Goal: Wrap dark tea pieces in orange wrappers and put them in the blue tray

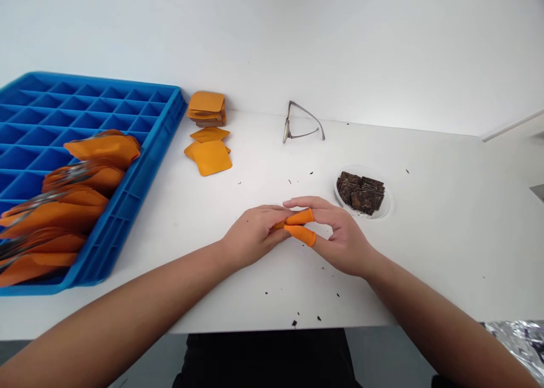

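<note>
My left hand (255,235) is closed around a small orange packet (278,225), with only an edge of it showing. My right hand (342,232) meets it from the right; orange finger cots (302,235) cover its thumb and index finger, whose tips come together in a pinch at that edge. The other right fingers stretch over the left hand. How much of the packet lies inside the hands is hidden. Close by on the right, a white dish (386,209) holds dark brown pressed squares (361,194) that look like compressed tea.
At left stands a blue divided tray (147,178), its near compartments filled with orange packets (63,215). Beside it are an orange packet stack (207,105) and several loose ones (213,158). Eyeglasses (288,128) lie at the back. Dark crumbs dot the white table (425,252). Foil (518,340) shows lower right.
</note>
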`<state>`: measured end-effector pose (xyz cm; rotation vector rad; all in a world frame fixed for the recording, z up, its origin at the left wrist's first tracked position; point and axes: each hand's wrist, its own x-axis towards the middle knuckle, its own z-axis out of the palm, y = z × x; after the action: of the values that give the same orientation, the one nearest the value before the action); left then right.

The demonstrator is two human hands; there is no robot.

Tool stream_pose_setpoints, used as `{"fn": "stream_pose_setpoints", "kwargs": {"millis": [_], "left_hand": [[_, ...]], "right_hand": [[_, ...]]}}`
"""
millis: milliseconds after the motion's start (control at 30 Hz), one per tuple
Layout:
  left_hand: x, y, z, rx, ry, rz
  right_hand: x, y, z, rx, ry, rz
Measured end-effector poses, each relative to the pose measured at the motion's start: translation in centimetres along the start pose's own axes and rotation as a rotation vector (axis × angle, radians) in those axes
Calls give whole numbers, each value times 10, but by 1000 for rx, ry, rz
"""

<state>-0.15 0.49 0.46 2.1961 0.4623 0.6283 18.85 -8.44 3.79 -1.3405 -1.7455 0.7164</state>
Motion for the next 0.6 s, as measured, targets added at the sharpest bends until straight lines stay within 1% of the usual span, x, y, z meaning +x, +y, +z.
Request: {"fn": "stream_pose_setpoints", "kwargs": {"millis": [133, 233, 333, 467, 533, 600], "left_hand": [[-2, 0, -1, 110, 53, 47], [-3, 3, 0, 130, 100, 90], [-4, 5, 2, 56, 160, 66], [-6, 7, 5, -93, 276, 49], [-6, 7, 5, -88, 346, 66], [-6, 7, 5, -66, 408, 99]], "right_hand": [[1, 0, -1, 62, 55, -77], [1, 0, -1, 52, 137, -115], [2, 0, -1, 40, 202, -82], [3, 3, 0, -30, 151, -41], [1, 5, 2, -55, 163, -38], [0, 7, 3, -82, 217, -40]]}}
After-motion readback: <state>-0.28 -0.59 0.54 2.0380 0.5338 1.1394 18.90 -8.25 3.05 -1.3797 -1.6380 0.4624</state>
